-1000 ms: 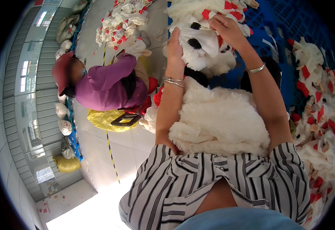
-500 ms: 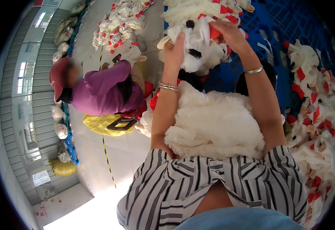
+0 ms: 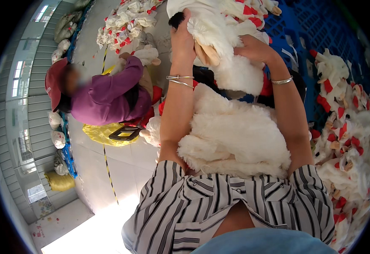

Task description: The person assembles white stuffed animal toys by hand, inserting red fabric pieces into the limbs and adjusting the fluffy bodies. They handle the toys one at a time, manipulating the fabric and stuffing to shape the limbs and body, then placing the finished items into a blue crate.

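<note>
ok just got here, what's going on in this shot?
A person in a striped shirt is handling a white plush piece with both hands. The left hand grips it next to a black tuft; the right hand is on the fur at the other side. Another white furry piece rests against the person's front. A co-worker in purple is off to the left, and a heap of white and red pieces lies to the right.

Wearer's two hands, one held plush, one lap bundle, one co-worker, one red cap
</note>
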Demonstrator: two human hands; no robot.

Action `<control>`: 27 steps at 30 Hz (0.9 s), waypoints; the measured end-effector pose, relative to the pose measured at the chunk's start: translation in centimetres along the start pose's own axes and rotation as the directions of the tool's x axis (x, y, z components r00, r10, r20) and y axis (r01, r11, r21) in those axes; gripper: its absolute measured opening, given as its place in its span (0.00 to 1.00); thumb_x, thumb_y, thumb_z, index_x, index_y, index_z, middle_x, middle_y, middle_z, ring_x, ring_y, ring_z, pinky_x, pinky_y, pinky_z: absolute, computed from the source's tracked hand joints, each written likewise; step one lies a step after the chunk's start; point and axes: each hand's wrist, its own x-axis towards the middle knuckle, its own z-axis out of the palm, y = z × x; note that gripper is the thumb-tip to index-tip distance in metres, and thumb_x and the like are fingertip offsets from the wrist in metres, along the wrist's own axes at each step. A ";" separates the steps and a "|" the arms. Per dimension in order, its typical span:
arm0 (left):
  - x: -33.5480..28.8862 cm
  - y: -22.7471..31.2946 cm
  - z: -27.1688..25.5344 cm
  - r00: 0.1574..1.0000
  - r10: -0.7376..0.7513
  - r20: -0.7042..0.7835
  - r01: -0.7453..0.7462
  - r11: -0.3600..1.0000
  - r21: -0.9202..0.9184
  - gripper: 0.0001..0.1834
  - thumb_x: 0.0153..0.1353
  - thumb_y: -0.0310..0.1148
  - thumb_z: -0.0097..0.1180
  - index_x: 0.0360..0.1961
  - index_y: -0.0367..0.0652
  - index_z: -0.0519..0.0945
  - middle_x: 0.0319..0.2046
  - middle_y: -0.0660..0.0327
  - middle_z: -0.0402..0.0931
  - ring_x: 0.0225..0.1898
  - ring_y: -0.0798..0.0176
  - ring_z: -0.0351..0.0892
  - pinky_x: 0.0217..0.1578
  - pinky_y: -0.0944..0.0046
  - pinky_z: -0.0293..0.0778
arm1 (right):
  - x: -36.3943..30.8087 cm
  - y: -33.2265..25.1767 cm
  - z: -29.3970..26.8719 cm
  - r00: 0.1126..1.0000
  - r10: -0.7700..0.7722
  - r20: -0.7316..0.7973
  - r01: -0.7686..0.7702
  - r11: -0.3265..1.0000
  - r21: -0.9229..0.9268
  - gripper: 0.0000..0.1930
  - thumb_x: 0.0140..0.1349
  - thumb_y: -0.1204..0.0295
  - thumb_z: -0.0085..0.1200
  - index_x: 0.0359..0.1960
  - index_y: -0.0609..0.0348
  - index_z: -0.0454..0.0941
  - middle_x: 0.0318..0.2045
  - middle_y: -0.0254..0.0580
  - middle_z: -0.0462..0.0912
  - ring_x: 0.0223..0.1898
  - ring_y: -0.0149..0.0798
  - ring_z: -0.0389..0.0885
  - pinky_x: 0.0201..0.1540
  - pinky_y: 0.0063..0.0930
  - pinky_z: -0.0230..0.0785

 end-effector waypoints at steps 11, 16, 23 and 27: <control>-4.0 -6.5 2.2 0.951 0.190 0.245 -0.309 0.517 0.798 0.40 0.55 0.41 0.65 0.62 0.31 0.63 0.56 0.49 0.71 0.57 0.59 0.71 0.58 0.64 0.66 | 3.2 7.4 -0.5 0.863 -0.116 -0.492 0.058 0.990 -0.131 0.18 0.68 0.65 0.48 0.51 0.68 0.76 0.47 0.50 0.81 0.43 0.40 0.83 0.42 0.32 0.77; -4.5 -8.3 0.3 0.991 -0.056 0.120 -0.063 0.598 0.799 0.46 0.51 0.41 0.66 0.65 0.29 0.57 0.59 0.39 0.65 0.59 0.49 0.70 0.60 0.59 0.66 | 2.8 3.2 -0.9 0.853 0.444 -0.275 0.164 0.272 0.948 0.22 0.68 0.63 0.50 0.56 0.68 0.71 0.52 0.48 0.79 0.46 0.41 0.83 0.45 0.33 0.78; -1.8 -6.2 -0.9 0.987 0.120 -0.110 -0.042 0.840 0.541 0.17 0.59 0.23 0.45 0.50 0.35 0.75 0.36 0.57 0.79 0.32 0.65 0.81 0.28 0.68 0.78 | 0.1 1.3 -1.4 0.980 0.199 0.011 -0.113 0.515 0.850 0.33 0.59 0.60 0.61 0.61 0.68 0.65 0.47 0.47 0.79 0.43 0.35 0.82 0.40 0.27 0.80; -0.4 -5.0 -4.8 0.922 0.329 -0.203 -0.173 0.821 0.544 0.17 0.59 0.19 0.40 0.41 0.37 0.81 0.31 0.64 0.78 0.27 0.72 0.75 0.26 0.72 0.73 | 0.1 1.7 -2.3 0.974 0.208 -0.094 -0.056 0.616 0.786 0.20 0.59 0.68 0.61 0.53 0.61 0.76 0.51 0.44 0.78 0.44 0.34 0.82 0.41 0.21 0.79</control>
